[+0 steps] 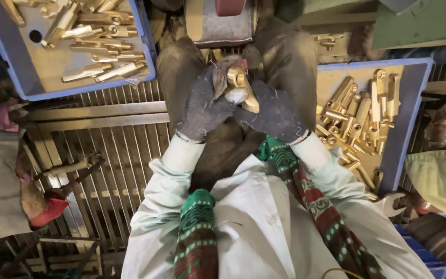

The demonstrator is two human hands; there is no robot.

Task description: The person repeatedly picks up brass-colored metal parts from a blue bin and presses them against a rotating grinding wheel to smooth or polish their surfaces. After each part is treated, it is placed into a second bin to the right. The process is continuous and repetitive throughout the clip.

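A brass fitting [241, 85] sits at the middle of the view, just in front of the person's lap, clasped between both gloved hands; the left hand [205, 106] curls closed around its left side, and the right hand [274, 113] wraps closed around its lower right end, the two gloves touching; just beyond them stands a machine with a sanding belt [222, 20]; a blue tray [414, 103] on the right holds a heap of similar brass pieces, another blue tray [6, 77] at upper left holds more; a spanner [392, 202] lies near the right elbow.
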